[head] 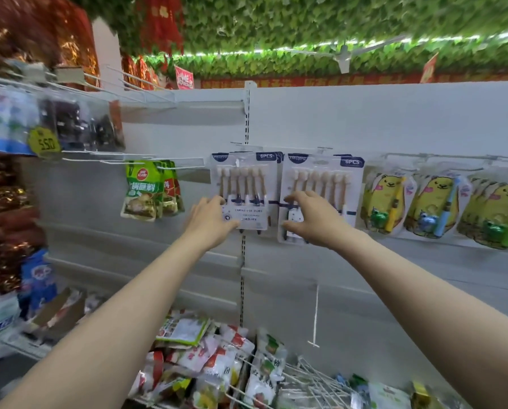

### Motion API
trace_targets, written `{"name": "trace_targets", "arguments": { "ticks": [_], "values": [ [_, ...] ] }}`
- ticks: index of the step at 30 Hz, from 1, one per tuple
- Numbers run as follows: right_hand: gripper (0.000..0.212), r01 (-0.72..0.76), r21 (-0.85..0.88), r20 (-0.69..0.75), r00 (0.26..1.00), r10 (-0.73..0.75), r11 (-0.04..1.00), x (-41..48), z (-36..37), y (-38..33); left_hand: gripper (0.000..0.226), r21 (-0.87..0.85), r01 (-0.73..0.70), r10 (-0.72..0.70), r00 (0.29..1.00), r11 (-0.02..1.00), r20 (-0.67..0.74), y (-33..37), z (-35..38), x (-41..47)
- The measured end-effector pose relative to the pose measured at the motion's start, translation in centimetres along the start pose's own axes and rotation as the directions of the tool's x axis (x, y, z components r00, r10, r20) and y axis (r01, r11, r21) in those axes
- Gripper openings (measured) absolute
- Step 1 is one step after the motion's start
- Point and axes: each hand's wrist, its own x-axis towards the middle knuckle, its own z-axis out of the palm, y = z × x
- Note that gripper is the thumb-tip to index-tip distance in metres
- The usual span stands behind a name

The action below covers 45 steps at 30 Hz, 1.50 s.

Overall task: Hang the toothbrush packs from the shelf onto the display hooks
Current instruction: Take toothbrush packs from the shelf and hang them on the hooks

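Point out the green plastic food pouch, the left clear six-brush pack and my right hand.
green plastic food pouch [143, 187], head view, front label.
left clear six-brush pack [244, 177], head view, brush heads.
right hand [314, 219], head view, back.

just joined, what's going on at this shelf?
A person is stocking a shop display. Their left hand grips the lower edge of the left toothbrush pack, and their right hand holds the lower part of the right toothbrush pack. Both packs hang side by side on the display hooks, with more packs behind them. Loose sachets lie below.
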Motion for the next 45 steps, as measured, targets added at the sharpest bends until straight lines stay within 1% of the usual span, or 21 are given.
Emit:
{"name": "trace_targets", "arguments": {
  "ticks": [4, 9, 12, 15, 18, 21, 25, 28, 31, 33, 37, 45],
  "values": [
    [0.067, -0.069, 0.057, -0.078, 0.994, 0.073, 0.996, 4.3, 3.1, -2.0, 0.066, -0.049, 0.0, 0.002, 0.999, 0.999, 0.043, -3.5, 0.3, 4.9],
    [0.069, -0.149, 0.124, -0.21, 0.962, 0.173, 0.981, 8.3, 6.0, -3.9, 0.078, -0.142, 0.002, 0.001, 1.0, 0.99, 0.022, -6.3, 0.3, 10.9],
    [0.069, -0.185, 0.164, -0.275, 0.935, 0.225, 0.969, 10.0, 6.8, -4.6, 0.083, -0.21, -0.001, 0.011, 0.999, 0.978, 0.048, -6.9, 0.8, 13.5],
    [0.075, -0.213, 0.205, -0.338, 0.901, 0.273, 0.955, 11.4, 7.3, -5.1, 0.086, -0.302, -0.041, 0.065, 0.995, 0.952, 0.07, -6.7, 1.2, 15.7],
    [0.082, -0.239, 0.253, -0.368, 0.872, 0.322, 0.937, 12.5, 7.9, -5.6, 0.089, -0.374, -0.064, 0.092, 0.994, 0.925, 0.06, -6.2, 1.9, 17.0],
    [0.085, -0.243, 0.333, -0.38, 0.85, 0.365, 0.911, 13.4, 8.2, -6.2, 0.087, -0.444, -0.072, 0.09, 0.996, 0.893, 0.018, -5.9, 2.4, 17.6],
    [0.086, -0.259, 0.398, -0.355, 0.841, 0.408, 0.88, 13.8, 8.7, -6.3, 0.084, -0.452, -0.142, 0.12, 0.99, 0.881, -0.077, -5.8, 2.4, 18.7],
    [0.088, -0.278, 0.42, -0.337, 0.836, 0.433, 0.864, 14.0, 9.2, -6.4, 0.084, -0.461, -0.151, 0.134, 0.989, 0.874, -0.07, -5.6, 2.5, 19.4],
    [0.09, -0.298, 0.433, -0.313, 0.835, 0.452, 0.851, 14.2, 9.3, -6.4, 0.079, -0.49, -0.147, 0.133, 0.989, 0.859, -0.065, -5.4, 2.7, 19.9],
    [0.09, -0.306, 0.43, -0.302, 0.838, 0.454, 0.85, 14.3, 9.1, -6.4, 0.076, -0.524, -0.133, 0.12, 0.991, 0.841, -0.059, -5.5, 3.1, 20.0],
    [0.089, -0.306, 0.44, -0.288, 0.842, 0.456, 0.844, 14.4, 8.7, -6.5, 0.079, -0.588, -0.107, 0.082, 0.994, 0.802, -0.068, -5.8, 4.0, 19.9],
    [0.084, -0.289, 0.479, -0.311, 0.828, 0.468, 0.829, 13.7, 8.6, -7.1, 0.075, -0.638, -0.118, 0.053, 0.991, 0.761, -0.119, -5.9, 4.3, 20.1]
  ]
}}
